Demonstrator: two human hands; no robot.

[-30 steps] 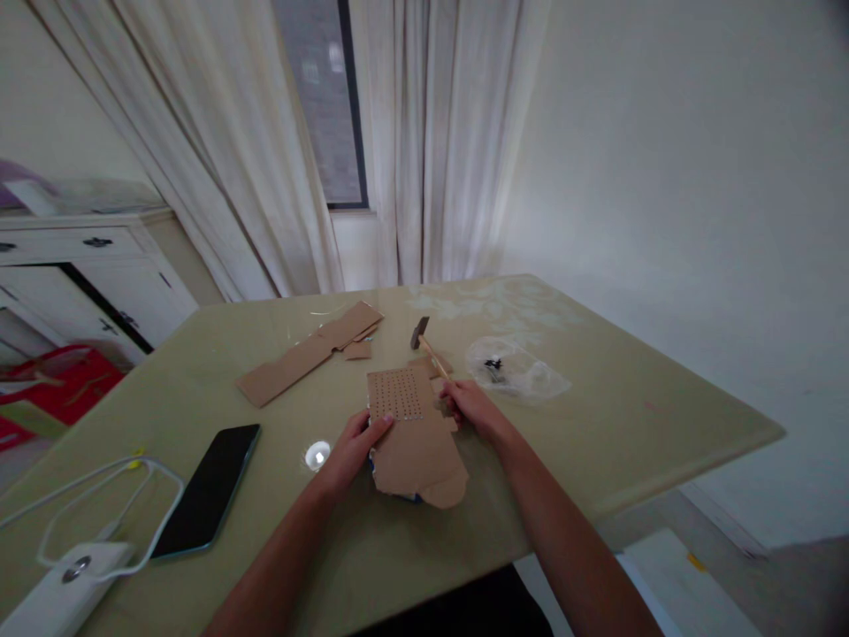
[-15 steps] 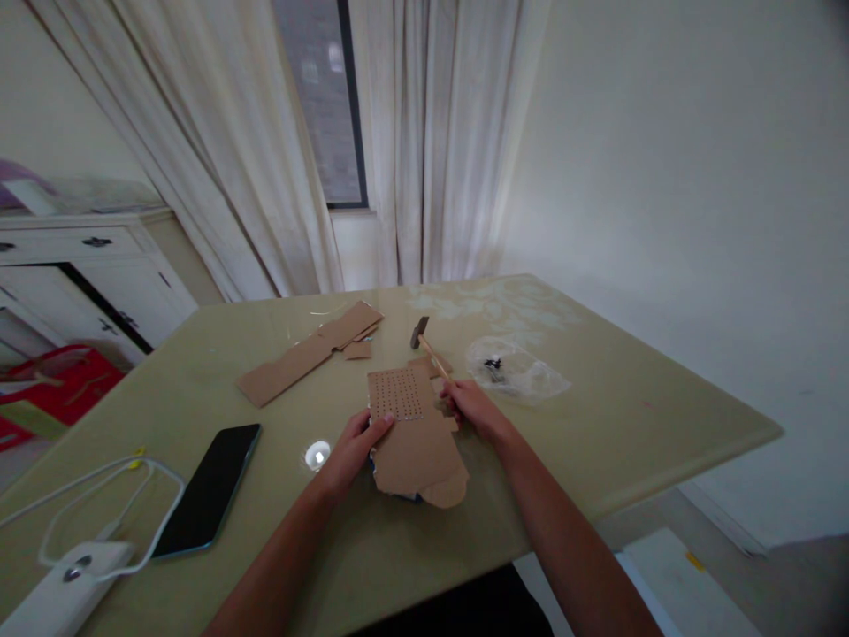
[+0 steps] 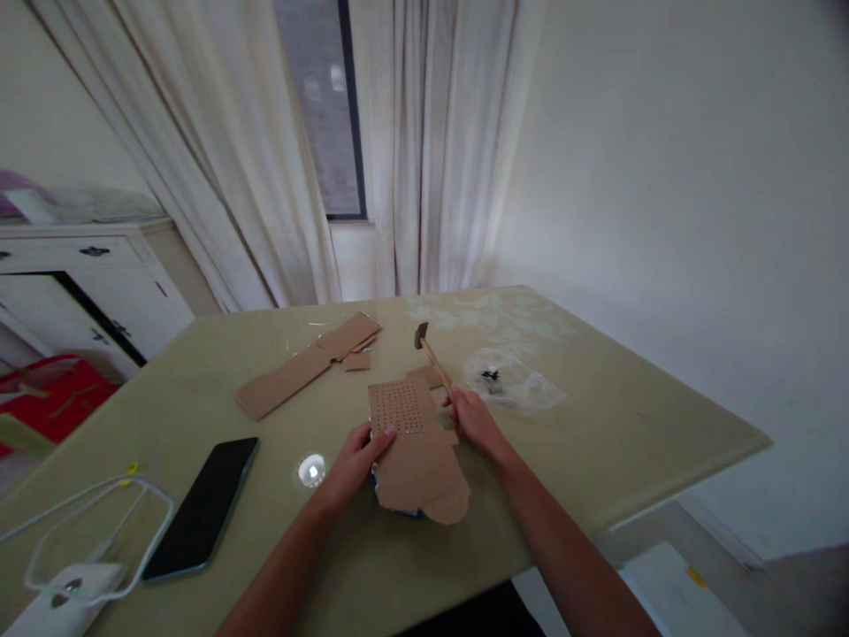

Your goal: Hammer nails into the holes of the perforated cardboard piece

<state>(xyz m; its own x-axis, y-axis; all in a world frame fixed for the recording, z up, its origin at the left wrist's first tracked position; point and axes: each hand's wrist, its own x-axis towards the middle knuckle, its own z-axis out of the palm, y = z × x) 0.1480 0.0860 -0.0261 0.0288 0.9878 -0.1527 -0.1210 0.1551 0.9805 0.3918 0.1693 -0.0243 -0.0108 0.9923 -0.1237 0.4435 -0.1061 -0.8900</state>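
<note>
My left hand grips the left edge of a torn piece of cardboard, thumb on top and fingers beneath. Rows of small dark dots cover the far part of this cardboard. Something dark blue peeks out under its near edge. My right hand is closed around the wooden handle of a hammer, just right of the cardboard. The hammer's dark metal head is raised and points away from me. Behind the dotted part lies a smaller cardboard scrap.
A long cardboard strip lies at the back left. A clear plastic bag with small black pieces is right of the hammer. A black phone, a white power strip and its cable are at the left on the table.
The hammer head has swung up slightly and turned, with my right hand lifting a little off the cardboard's edge. My left hand keeps its hold. The whole view has shifted slightly.
</note>
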